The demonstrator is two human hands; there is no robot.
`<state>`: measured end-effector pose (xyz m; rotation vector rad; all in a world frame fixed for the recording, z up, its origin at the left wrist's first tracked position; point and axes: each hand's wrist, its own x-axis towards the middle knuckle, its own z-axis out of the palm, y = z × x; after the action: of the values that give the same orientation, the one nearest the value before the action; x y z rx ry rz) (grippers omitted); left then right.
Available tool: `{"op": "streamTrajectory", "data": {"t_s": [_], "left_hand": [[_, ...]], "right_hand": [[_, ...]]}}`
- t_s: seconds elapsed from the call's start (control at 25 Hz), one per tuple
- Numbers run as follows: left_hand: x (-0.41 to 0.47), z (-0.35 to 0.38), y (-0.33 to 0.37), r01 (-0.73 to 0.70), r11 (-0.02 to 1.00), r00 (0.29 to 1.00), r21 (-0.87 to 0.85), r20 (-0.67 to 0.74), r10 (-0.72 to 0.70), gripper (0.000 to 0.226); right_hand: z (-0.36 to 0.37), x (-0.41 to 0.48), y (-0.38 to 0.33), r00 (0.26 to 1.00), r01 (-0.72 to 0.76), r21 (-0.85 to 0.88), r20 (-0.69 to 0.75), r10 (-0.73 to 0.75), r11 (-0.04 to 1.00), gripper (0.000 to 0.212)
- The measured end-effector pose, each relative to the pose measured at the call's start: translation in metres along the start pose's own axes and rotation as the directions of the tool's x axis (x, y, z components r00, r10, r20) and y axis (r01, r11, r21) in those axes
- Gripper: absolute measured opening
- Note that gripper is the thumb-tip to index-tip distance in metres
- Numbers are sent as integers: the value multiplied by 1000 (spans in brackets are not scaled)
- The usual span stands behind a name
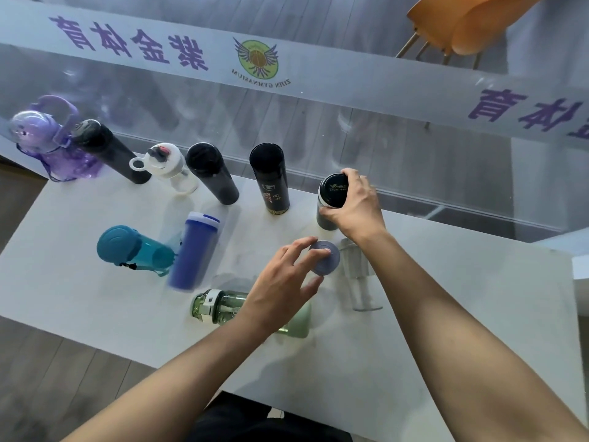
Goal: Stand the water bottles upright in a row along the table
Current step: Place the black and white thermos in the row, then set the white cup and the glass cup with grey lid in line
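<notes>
Along the far edge of the white table (446,314) stand several upright bottles: a purple one (47,141), a black one (108,151), a white-capped clear one (165,169), a dark one (212,173) and a black printed one (271,180). My right hand (357,202) grips the lid of a black-and-grey flask (330,196) standing at the row's right end. My left hand (283,279) curls its fingers around the grey lid (325,257) of a clear bottle (360,279). A teal bottle (134,250), a blue one (194,250) and a green one (223,306) lie nearer me.
A glass wall with a white banner (287,68) rises right behind the row. An orange chair (459,23) stands beyond the glass. Wood floor (47,378) shows past the table's left edge.
</notes>
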<state>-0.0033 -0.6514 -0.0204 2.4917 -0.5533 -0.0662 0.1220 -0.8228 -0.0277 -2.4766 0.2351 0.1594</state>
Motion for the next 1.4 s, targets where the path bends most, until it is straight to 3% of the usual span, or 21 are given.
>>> {"op": "streamTrajectory", "data": {"t_s": [0.32, 0.52, 0.72, 0.88, 1.0, 1.12, 1.24, 1.4], "left_hand": [[8, -3, 3, -9, 999, 1000, -37, 26, 10, 36], [6, 2, 2, -18, 999, 1000, -48, 15, 19, 34], [6, 9, 1, -16, 998, 1000, -60, -18, 14, 36], [4, 10, 3, -8, 999, 999, -48, -43, 6, 34], [4, 8, 4, -17, 999, 999, -35, -48, 16, 34], [5, 10, 4, -16, 999, 999, -36, -41, 14, 35], [4, 13, 2, -25, 999, 999, -42, -50, 23, 37], [3, 16, 1, -14, 998, 999, -60, -54, 11, 39]], "right_hand": [[-3, 5, 3, 999, -25, 4, 23, 25, 1000, 89], [-18, -6, 25, 986, -148, 88, 90, 140, 985, 123], [-6, -49, 77, 886, -431, -21, 183, 427, 902, 110], [34, -51, 78, 872, -440, -91, 193, 449, 893, 96], [44, -51, 81, 880, -455, -56, 128, 458, 889, 80], [31, -63, 90, 867, -498, 96, 32, 497, 862, 99], [4, -80, 98, 893, -396, 281, -106, 438, 874, 104], [-14, -89, 102, 899, -224, 323, -297, 323, 919, 83]]}}
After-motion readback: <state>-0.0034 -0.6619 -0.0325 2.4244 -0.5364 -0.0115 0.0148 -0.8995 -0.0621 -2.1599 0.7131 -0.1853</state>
